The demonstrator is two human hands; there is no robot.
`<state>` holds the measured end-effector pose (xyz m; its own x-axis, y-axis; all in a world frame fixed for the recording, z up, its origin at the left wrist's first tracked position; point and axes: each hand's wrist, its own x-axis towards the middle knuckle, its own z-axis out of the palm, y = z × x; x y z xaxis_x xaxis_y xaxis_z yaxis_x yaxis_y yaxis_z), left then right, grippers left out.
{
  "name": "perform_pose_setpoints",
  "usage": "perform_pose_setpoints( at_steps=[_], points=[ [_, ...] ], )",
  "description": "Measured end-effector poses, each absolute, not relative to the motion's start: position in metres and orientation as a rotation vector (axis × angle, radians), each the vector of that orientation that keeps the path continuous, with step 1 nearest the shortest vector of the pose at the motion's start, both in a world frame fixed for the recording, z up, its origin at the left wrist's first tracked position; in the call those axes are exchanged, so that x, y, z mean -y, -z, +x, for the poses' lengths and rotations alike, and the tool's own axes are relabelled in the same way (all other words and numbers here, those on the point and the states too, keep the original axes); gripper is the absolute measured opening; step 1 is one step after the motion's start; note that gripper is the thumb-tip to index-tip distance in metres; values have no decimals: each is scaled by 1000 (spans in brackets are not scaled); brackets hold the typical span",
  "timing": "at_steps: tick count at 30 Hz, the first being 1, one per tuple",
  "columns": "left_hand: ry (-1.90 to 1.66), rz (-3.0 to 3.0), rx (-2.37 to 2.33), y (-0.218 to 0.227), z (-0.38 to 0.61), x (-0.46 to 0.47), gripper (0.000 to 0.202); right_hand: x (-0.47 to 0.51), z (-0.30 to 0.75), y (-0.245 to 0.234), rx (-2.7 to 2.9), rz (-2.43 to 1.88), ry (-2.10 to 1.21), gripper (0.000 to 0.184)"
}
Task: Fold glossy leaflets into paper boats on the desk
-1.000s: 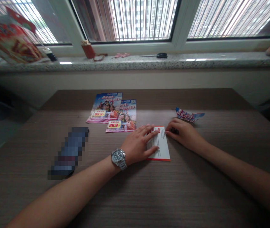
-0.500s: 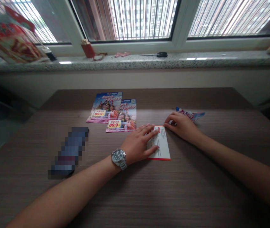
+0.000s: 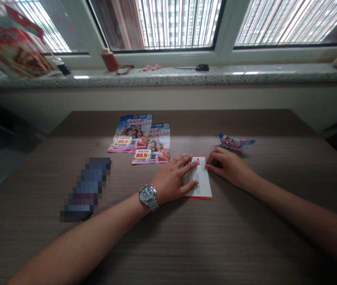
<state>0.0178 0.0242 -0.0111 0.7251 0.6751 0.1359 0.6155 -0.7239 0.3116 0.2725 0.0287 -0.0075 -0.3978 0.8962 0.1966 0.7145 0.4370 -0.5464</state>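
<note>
My left hand [image 3: 176,177] lies flat with its fingers spread over a white flyer [image 3: 202,184] that has printed text and a red lower edge. The hand covers the flyer's left part. At the flyer's right edge, near the upper corner, my right hand [image 3: 226,164] has thumb and fingertips pinched together against the paper. Just beyond my right hand stands a folded colourful paper piece [image 3: 236,143], bent up at both ends. Flyers with blue and pink print [image 3: 155,144] overlap one another to the left of my left fingertips.
A blurred-out dark phone-like object [image 3: 87,188] lies on the left of the brown table [image 3: 168,245]. On the stone windowsill [image 3: 168,79] are black-handled scissors [image 3: 201,67], a small red-brown case [image 3: 109,61], pink pieces [image 3: 152,67] and a red food bag [image 3: 17,51].
My right hand has slid slightly down the flyer's right edge, from its top corner. More of the folded paper piece behind it now shows. My left hand stays in place.
</note>
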Motion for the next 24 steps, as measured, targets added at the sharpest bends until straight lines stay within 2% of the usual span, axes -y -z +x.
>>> perform_pose_setpoints(
  at_steps=[15,24],
  points=[
    [-352,2679,-1024,12,19,-24,60,41,269,3,2242,-1292,-734,10],
    [-345,2683,-1017,11,18,-25,60,52,270,2,2256,-1277,-809,4]
  ],
)
